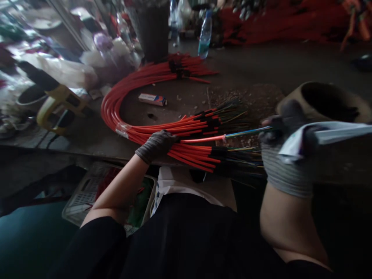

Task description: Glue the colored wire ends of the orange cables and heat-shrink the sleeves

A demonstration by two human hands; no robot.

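Resting on the red cable bundle (162,131), the left hand (157,145) lies closed; the right hand (286,149) pinches one cable's stripped wires (247,133), its grip tight.

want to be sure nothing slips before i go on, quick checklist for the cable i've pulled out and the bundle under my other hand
1. Left hand on the bundle of red cables: ok, the gloved hand rests on it at the bench edge.
2. Single red cable separated from the bundle: ok, it stands out above the rest, pointing toward the right hand.
3. Right fingers on its coloured wire ends: ok, they meet the ends, though the exact pinch is blurred.
4. White strip in the right hand: ok, held, trailing off to the right.
5. Loose coloured ends of the other cables: not ok, they fan out untidily.
6. Small box inside the loop: ok, apart from both hands.
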